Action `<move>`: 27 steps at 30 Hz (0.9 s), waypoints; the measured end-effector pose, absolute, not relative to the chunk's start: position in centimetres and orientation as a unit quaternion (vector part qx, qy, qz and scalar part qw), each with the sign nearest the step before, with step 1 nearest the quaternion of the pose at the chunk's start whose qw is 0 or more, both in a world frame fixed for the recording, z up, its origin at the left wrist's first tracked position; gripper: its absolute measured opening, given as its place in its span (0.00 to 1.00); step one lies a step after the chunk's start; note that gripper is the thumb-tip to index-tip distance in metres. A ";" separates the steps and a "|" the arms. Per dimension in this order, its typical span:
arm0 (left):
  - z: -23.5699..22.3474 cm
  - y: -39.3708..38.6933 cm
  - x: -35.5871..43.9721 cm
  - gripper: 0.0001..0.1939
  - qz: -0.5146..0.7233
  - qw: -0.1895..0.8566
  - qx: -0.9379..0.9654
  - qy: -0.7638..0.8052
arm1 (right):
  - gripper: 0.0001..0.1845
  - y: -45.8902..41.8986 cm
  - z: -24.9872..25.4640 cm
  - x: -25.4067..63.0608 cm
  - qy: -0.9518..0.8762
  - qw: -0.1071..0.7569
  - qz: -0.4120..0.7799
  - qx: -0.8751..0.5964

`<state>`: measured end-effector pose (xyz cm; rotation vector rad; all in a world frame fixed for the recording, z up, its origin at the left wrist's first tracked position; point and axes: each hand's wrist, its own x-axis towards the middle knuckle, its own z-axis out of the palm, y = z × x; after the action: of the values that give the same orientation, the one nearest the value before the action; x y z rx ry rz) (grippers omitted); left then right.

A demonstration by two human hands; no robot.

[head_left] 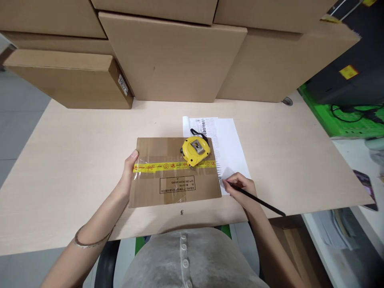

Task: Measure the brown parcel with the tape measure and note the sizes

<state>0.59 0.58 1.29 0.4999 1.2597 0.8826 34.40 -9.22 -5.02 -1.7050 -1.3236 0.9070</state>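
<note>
A small flat cardboard box [150, 150] with a strip of yellow printed tape lies in front of me on the table. My left hand [130, 168] grips its left edge, thumb on top and fingers hidden beneath or behind. On the box's upper right rests a yellow tape measure [192, 154] with a black wrist strap. White paper sheets [231, 148] with printed and handwritten lines stick out from under the box on the right. My right hand [240, 187] is closed around a slim black pen [261, 202], its tip end down at the paper beside the box.
Large cardboard boxes [174, 60] stand along the table's [75, 168] back edge, with a thinner carton [66, 82] at the left. Beyond the right edge are a green crate [339, 120], dark equipment [336, 80] and a phone [366, 186] on a white surface.
</note>
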 end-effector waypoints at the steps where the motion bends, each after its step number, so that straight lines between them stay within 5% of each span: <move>1: 1.3 0.6 0.6 0.38 0.396 0.689 0.226 0.563 | 0.15 -9.2 -4.9 34.4 -0.526 0.384 0.364 -0.666; 18: 1.8 0.6 0.9 0.32 0.391 0.687 0.204 0.577 | 0.20 -9.4 -4.6 33.8 -0.568 0.348 0.330 -0.669; 27: 1.8 0.7 0.9 0.37 0.414 0.695 0.236 0.538 | 0.20 -9.3 -4.7 33.7 -0.589 0.343 0.301 -0.667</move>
<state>0.86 0.69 1.78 0.5274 1.2005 0.9231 33.71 -9.32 -4.69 -1.7322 -1.5311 0.7835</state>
